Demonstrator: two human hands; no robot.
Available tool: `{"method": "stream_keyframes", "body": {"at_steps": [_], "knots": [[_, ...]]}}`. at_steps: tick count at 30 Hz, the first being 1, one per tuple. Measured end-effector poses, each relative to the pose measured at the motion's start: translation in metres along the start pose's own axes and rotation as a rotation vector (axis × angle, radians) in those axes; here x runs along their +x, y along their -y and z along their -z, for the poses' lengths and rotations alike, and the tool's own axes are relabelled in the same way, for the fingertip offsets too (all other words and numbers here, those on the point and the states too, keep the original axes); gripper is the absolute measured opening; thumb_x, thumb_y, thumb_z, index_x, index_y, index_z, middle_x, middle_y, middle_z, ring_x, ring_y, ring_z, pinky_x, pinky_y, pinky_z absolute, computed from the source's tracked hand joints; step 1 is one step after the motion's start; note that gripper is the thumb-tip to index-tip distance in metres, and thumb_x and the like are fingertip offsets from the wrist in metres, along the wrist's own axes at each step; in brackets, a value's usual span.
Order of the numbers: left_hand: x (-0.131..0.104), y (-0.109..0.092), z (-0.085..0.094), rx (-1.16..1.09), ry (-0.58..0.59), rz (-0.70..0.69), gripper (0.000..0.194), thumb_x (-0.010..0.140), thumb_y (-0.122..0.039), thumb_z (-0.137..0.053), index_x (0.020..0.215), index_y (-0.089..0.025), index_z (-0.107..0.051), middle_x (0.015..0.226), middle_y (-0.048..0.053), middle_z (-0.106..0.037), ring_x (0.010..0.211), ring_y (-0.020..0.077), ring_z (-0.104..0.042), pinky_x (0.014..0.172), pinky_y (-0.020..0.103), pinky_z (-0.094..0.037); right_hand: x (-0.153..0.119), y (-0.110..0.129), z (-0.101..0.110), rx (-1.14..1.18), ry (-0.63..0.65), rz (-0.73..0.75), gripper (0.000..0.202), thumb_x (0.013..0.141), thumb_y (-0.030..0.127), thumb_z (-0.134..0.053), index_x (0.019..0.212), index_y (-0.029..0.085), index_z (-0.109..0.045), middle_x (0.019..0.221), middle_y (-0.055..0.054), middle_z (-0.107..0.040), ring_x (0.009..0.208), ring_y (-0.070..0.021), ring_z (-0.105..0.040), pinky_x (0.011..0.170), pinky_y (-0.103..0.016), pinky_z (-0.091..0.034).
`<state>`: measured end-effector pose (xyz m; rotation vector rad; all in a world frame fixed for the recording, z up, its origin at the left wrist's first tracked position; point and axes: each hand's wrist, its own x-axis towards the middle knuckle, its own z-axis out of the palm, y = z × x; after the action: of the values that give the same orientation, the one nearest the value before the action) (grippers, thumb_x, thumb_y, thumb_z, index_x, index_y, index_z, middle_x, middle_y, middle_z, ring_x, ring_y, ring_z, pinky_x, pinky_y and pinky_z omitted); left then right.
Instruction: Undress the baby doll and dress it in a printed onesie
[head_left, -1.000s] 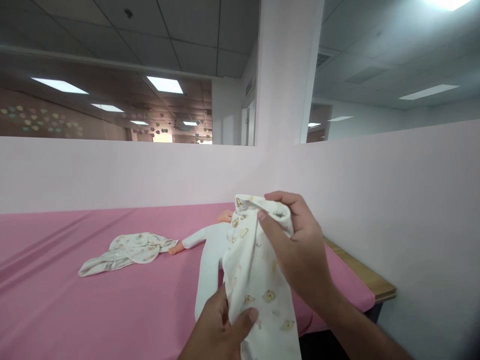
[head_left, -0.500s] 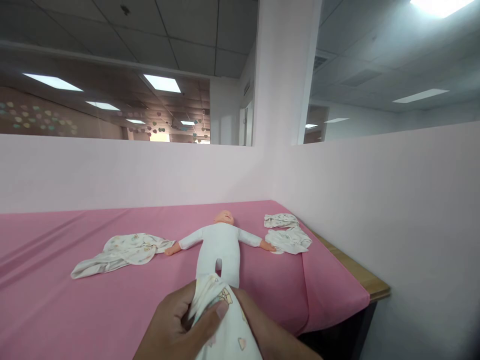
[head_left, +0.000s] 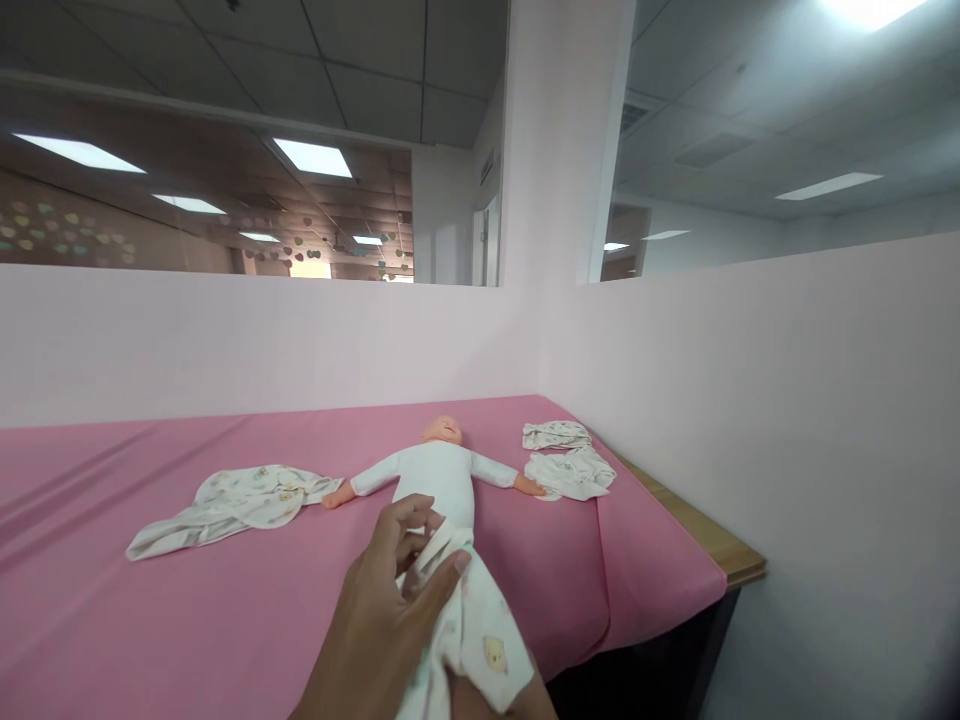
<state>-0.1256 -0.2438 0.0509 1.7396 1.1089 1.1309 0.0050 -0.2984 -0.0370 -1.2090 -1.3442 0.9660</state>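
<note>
A white baby garment point(head_left: 480, 625) with small animal prints hangs bunched in front of the doll's legs. My left hand point(head_left: 390, 600) pinches its upper edge between thumb and curled fingers. Low in the frame, my right hand point(head_left: 474, 703) is mostly covered by the garment, and its fingers are hidden. Beyond them a baby doll point(head_left: 439, 472) in a white long-sleeved suit lies face up, arms spread. The garment and my left hand cover its legs.
A pink sheet point(head_left: 187, 610) covers the table, whose wooden edge point(head_left: 697, 525) shows at right. One printed baby garment point(head_left: 247, 497) lies left of the doll; a crumpled white garment point(head_left: 574, 472) and a folded printed cloth point(head_left: 556, 434) lie right. Low walls enclose the corner.
My left hand has moved up with the garment's edge, its fingers more raised. My right hand has gone from the garment's right side down beneath it. The view has shifted slightly.
</note>
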Motion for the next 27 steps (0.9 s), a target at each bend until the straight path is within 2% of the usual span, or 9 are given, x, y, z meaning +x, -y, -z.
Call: {"method": "stream_keyframes", "body": {"at_steps": [2, 4, 7, 9, 14, 17, 20, 24, 27], "knots": [[0.003, 0.01, 0.0, 0.038, 0.059, -0.032, 0.072, 0.077, -0.059, -0.063, 0.139, -0.027, -0.043, 0.146, 0.012, -0.045, 0.132, 0.0347, -0.045, 0.101, 0.048, -0.044, 0.002, -0.002, 0.002, 0.154, -0.13, -0.111, 0.064, 0.08, 0.058, -0.063, 0.136, 0.028, -0.056, 0.125, -0.007, -0.066, 0.122, -0.0319, -0.057, 0.101, -0.044, -0.047], [0.004, 0.024, 0.0, 0.059, 0.198, -0.02, 0.086, 0.074, -0.057, -0.068, 0.148, -0.027, -0.034, 0.153, 0.013, -0.036, 0.139, 0.0375, -0.036, 0.107, 0.052, -0.038, 0.003, -0.002, 0.003, 0.376, -0.252, -0.193, 0.077, 0.075, 0.058, -0.07, 0.137, 0.016, -0.054, 0.124, -0.014, -0.066, 0.119, -0.0332, -0.058, 0.101, -0.044, -0.046], [0.003, 0.043, -0.004, -0.043, 0.497, 0.048, 0.097, 0.074, -0.051, -0.071, 0.154, -0.024, -0.024, 0.151, 0.015, -0.04, 0.138, 0.0351, -0.039, 0.109, 0.048, -0.038, 0.004, -0.001, 0.004, 0.594, -0.341, -0.244, 0.083, 0.066, 0.056, -0.08, 0.133, 0.014, -0.056, 0.111, -0.014, -0.071, 0.109, -0.033, -0.064, 0.093, -0.042, -0.05], [0.001, 0.054, -0.009, -0.132, 0.569, 0.078, 0.091, 0.076, -0.046, -0.07, 0.152, -0.022, -0.028, 0.146, 0.014, -0.048, 0.135, 0.0322, -0.044, 0.109, 0.044, -0.039, 0.004, -0.002, 0.005, 0.619, -0.356, -0.248, 0.078, 0.065, 0.056, -0.08, 0.128, 0.014, -0.06, 0.103, -0.012, -0.072, 0.103, -0.0323, -0.066, 0.089, -0.041, -0.051], [-0.002, 0.062, -0.012, -0.146, 0.461, 0.147, 0.066, 0.077, -0.037, -0.067, 0.138, -0.021, -0.049, 0.142, 0.011, -0.053, 0.132, 0.0315, -0.047, 0.109, 0.043, -0.04, 0.003, -0.003, 0.011, 0.55, -0.34, -0.248, 0.058, 0.064, 0.049, -0.082, 0.108, 0.013, -0.07, 0.094, -0.009, -0.073, 0.095, -0.0309, -0.068, 0.086, -0.04, -0.052], [-0.001, 0.063, -0.008, -0.238, 0.497, 0.115, 0.054, 0.082, -0.035, -0.063, 0.132, -0.018, -0.051, 0.133, 0.012, -0.059, 0.123, 0.0288, -0.055, 0.101, 0.039, -0.047, 0.004, -0.001, 0.01, 0.524, -0.319, -0.297, 0.054, 0.066, 0.043, -0.082, 0.109, 0.014, -0.069, 0.094, -0.01, -0.073, 0.094, -0.0298, -0.068, 0.088, -0.04, -0.051], [-0.001, 0.066, -0.005, -0.323, 0.441, 0.102, 0.048, 0.082, -0.036, -0.063, 0.125, -0.018, -0.053, 0.127, 0.012, -0.063, 0.117, 0.0271, -0.059, 0.096, 0.037, -0.05, 0.006, 0.003, 0.006, 0.576, -0.283, -0.249, 0.05, 0.069, 0.042, -0.08, 0.11, 0.016, -0.069, 0.096, -0.01, -0.073, 0.091, -0.0284, -0.068, 0.085, -0.04, -0.052], [-0.004, 0.073, 0.003, -0.401, 0.254, 0.143, 0.045, 0.081, -0.041, -0.065, 0.119, -0.02, -0.053, 0.126, 0.012, -0.062, 0.113, 0.0267, -0.061, 0.091, 0.036, -0.052, 0.008, 0.001, 0.008, 0.569, -0.195, -0.177, 0.039, 0.07, 0.044, -0.079, 0.101, 0.021, -0.071, 0.098, -0.008, -0.072, 0.086, -0.0246, -0.067, 0.08, -0.037, -0.053], [-0.002, 0.081, 0.021, -0.426, 0.06, 0.168, 0.053, 0.079, -0.047, -0.066, 0.121, -0.019, -0.05, 0.124, 0.012, -0.062, 0.108, 0.026, -0.063, 0.086, 0.034, -0.054, 0.007, -0.011, 0.02, 0.424, -0.249, -0.179, 0.038, 0.067, 0.049, -0.081, 0.089, 0.02, -0.072, 0.087, -0.007, -0.07, 0.078, -0.0224, -0.066, 0.074, -0.033, -0.054]]}}
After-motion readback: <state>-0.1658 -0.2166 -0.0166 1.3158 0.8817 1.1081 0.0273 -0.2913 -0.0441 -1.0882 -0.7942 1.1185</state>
